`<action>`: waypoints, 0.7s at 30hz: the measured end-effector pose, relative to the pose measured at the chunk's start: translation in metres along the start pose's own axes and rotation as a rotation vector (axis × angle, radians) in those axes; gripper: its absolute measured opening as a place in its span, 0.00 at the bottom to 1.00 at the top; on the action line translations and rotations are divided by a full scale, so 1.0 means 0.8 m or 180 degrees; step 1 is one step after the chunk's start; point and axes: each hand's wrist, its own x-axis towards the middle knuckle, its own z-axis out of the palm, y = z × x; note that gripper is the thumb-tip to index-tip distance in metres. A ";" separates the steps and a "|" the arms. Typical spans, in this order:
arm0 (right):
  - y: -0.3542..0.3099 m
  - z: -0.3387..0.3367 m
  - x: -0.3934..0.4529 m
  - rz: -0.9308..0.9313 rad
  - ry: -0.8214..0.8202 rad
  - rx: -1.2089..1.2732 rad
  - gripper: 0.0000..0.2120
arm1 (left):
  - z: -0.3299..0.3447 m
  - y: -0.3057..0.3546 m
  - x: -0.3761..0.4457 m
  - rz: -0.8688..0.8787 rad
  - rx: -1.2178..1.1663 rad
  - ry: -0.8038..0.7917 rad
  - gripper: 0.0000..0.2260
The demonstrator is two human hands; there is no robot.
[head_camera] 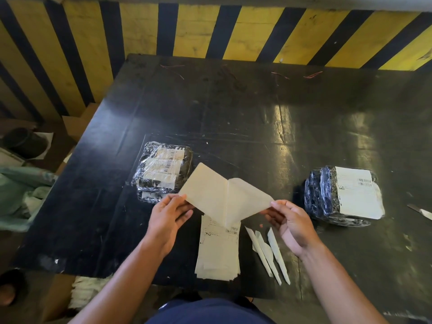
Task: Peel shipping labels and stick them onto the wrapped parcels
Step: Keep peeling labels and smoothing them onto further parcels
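Observation:
I hold a cream label sheet (222, 195) in the air over the black table (210, 108), its plain back side up and partly split along the middle. My left hand (167, 218) pinches its left corner and my right hand (289, 220) pinches its right corner. Below it lies a stack of printed shipping labels (218, 251) near the table's front edge. A plastic-wrapped dark parcel (161, 170) with small barcode stickers lies to the left. A second wrapped parcel (343, 195) at the right carries a large white label.
Three narrow white paper strips (268, 253) lie right of the label stack. A blade tip (420, 210) shows at the right edge. A yellow-and-black striped wall (210, 31) rises behind the table. Cardboard boxes (77, 122) and green cloth (21, 192) sit on the floor at left.

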 end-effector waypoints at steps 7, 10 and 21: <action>-0.011 -0.061 0.015 -0.0052 0.0745 0.0732 0.06 | -0.008 0.019 0.007 0.0374 -0.0256 0.0293 0.05; -0.032 -0.080 0.008 -0.0475 0.0985 0.0512 0.04 | -0.008 0.031 0.004 0.0481 -0.0131 0.0244 0.06; 0.012 -0.054 -0.013 -0.1844 0.0399 -0.3395 0.10 | 0.026 -0.006 -0.013 0.0216 0.0414 -0.0154 0.08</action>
